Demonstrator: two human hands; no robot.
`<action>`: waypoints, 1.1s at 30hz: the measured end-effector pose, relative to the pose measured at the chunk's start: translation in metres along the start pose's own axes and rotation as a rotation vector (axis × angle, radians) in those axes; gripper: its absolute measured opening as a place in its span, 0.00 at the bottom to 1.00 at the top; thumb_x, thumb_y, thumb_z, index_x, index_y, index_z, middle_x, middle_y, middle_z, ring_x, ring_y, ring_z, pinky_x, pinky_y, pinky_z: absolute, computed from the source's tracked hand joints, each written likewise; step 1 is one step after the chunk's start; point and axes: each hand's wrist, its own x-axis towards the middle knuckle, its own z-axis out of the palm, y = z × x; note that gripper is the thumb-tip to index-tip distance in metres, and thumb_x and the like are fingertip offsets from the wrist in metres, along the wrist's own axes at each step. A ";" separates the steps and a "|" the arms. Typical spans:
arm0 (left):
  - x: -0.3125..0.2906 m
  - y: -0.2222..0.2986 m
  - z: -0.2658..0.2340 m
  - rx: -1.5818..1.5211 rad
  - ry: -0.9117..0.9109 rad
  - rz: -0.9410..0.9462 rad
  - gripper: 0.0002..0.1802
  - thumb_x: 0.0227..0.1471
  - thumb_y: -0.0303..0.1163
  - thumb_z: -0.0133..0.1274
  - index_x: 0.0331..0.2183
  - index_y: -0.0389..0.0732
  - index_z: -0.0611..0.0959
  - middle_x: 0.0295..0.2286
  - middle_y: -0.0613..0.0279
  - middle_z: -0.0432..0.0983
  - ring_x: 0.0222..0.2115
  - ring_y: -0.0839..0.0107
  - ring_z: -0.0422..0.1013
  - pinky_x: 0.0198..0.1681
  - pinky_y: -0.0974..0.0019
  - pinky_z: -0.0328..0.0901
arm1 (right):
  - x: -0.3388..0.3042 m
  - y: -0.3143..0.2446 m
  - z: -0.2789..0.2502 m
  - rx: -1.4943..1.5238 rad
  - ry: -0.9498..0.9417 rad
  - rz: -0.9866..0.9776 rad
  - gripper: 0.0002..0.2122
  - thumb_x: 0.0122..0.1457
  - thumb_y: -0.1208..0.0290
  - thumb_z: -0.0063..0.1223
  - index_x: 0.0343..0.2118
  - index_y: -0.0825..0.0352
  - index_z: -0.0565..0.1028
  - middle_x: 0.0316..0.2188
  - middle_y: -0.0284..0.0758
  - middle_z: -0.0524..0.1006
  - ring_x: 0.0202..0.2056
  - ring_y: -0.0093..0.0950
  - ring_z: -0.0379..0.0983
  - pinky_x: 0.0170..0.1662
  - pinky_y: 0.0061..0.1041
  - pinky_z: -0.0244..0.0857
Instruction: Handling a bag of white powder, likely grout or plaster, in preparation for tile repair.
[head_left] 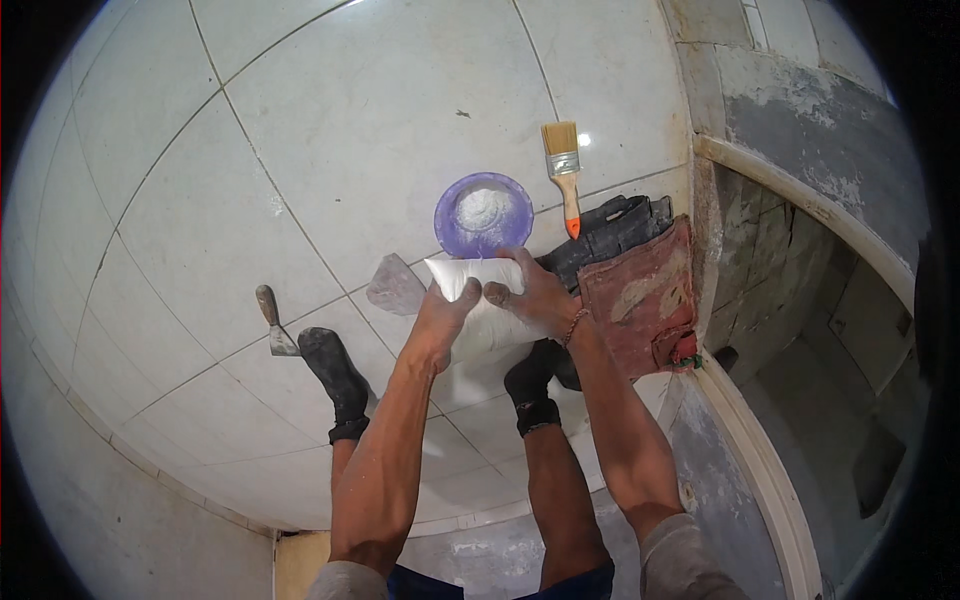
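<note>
Both my hands grip a plump white bag (490,325), tilted just in front of a purple bowl (447,226). My left hand (440,318) is closed on the bag's left side, thumb on top. My right hand (535,297) is closed on its right side, with the thumb pressed on top and the fingers near the bowl's rim. White powder (486,210) lies heaped in the bowl. Whether powder is pouring from the bag cannot be seen, as its far end is partly behind my fingers.
A paintbrush (564,178) with an orange-tipped handle lies right of the bowl. Beside it are dark folded cloth (615,235) and a worn red cloth (640,300). A crumpled pale bag (396,287) and a putty knife (275,322) lie on the left. A doorway edge (800,185) borders the right.
</note>
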 end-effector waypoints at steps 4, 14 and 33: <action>-0.002 0.005 0.007 0.033 0.063 -0.046 0.26 0.48 0.40 0.58 0.45 0.36 0.72 0.38 0.60 0.73 0.39 0.71 0.67 0.44 0.66 0.61 | 0.000 0.000 -0.001 -0.107 0.021 -0.047 0.48 0.36 0.40 0.63 0.54 0.72 0.57 0.45 0.48 0.71 0.48 0.38 0.68 0.53 0.30 0.60; 0.001 0.016 0.014 0.024 0.063 -0.030 0.21 0.45 0.35 0.61 0.40 0.36 0.76 0.34 0.60 0.75 0.33 0.71 0.70 0.37 0.67 0.65 | 0.005 0.005 -0.007 0.056 0.061 0.053 0.48 0.28 0.48 0.72 0.51 0.73 0.62 0.42 0.44 0.74 0.45 0.33 0.71 0.49 0.27 0.64; 0.005 0.015 0.013 0.038 0.091 -0.154 0.21 0.44 0.37 0.62 0.38 0.35 0.76 0.33 0.58 0.74 0.31 0.69 0.70 0.33 0.63 0.66 | 0.013 0.013 -0.006 -0.037 0.105 0.085 0.35 0.35 0.59 0.72 0.46 0.74 0.69 0.35 0.38 0.77 0.36 0.24 0.74 0.40 0.23 0.68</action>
